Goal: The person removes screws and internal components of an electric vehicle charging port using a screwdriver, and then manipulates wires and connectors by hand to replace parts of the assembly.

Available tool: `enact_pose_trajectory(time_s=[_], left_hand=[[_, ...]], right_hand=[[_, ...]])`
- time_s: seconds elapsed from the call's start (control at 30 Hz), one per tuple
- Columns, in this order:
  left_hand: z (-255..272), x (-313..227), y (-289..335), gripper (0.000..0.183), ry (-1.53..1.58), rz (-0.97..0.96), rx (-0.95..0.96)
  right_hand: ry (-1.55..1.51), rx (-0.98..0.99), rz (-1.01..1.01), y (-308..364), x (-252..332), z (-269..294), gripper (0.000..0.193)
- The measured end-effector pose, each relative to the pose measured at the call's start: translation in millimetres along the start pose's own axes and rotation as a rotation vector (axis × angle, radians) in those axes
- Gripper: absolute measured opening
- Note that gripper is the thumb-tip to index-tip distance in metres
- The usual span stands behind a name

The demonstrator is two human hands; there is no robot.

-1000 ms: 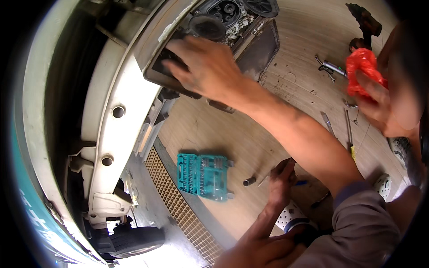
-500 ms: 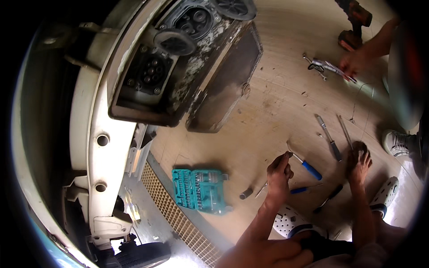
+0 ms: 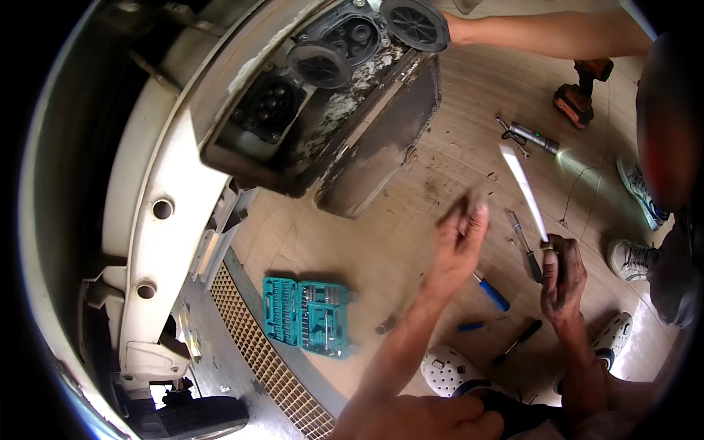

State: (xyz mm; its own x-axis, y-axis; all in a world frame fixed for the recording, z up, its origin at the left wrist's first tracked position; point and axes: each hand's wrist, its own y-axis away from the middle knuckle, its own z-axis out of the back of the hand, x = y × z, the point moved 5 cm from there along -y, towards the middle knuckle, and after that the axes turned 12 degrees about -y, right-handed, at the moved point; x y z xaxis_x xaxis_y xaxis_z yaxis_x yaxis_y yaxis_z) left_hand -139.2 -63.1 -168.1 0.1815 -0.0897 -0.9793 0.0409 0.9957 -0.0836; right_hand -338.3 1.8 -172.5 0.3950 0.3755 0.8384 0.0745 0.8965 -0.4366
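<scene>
My right hand (image 3: 563, 282) is closed round the handle of a long screwdriver (image 3: 526, 187). Its shaft points up and away, blown out bright by light. My left hand (image 3: 460, 235) is raised over the floor with fingers loosely apart and nothing visible in it; motion blurs it a little. Below and between my hands lie a blue-handled screwdriver (image 3: 492, 293), a grey-handled screwdriver (image 3: 526, 246), a smaller blue tool (image 3: 471, 325) and a black-handled screwdriver (image 3: 519, 342). A socket-sized dark cylinder (image 3: 386, 324) lies beside my left forearm.
On the left, a white vehicle beam (image 3: 163, 242) carries a dark charging-port housing (image 3: 293, 147) with its flap hanging open. Another person's arm (image 3: 543, 35) reaches to a round port cap (image 3: 415, 25). A lit flashlight (image 3: 534, 137), cordless drill (image 3: 579, 95), teal socket set (image 3: 304, 315) and floor grating (image 3: 268, 359) surround the area.
My right hand has lifted the screwdriver off the floor. My left hand has risen and loosened. The other person has released the flashlight and reached across to the port cap.
</scene>
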Motion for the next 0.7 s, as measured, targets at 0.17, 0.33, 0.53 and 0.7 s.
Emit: enact_pose_trajectory(time_s=[0.17, 0.33, 0.53, 0.7], left_hand=[[69, -120, -8, 0.032, 0.134, -0.226, -0.305], [119, -151, -19, 0.023, 0.258, -0.282, -0.421], [135, -149, -28, 0.026, 0.37, -0.341, -0.443], [133, -146, -26, 0.034, 0.382, -0.362, -0.468]], right_hand=[[-0.129, 0.155, 0.245, -68, 137, -35, 0.032], [-0.233, 0.19, 0.292, -93, 189, -59, 0.035], [-0.378, 0.124, 0.316, -93, 190, -70, 0.034], [-0.334, 0.123, 0.343, -98, 191, -68, 0.033]])
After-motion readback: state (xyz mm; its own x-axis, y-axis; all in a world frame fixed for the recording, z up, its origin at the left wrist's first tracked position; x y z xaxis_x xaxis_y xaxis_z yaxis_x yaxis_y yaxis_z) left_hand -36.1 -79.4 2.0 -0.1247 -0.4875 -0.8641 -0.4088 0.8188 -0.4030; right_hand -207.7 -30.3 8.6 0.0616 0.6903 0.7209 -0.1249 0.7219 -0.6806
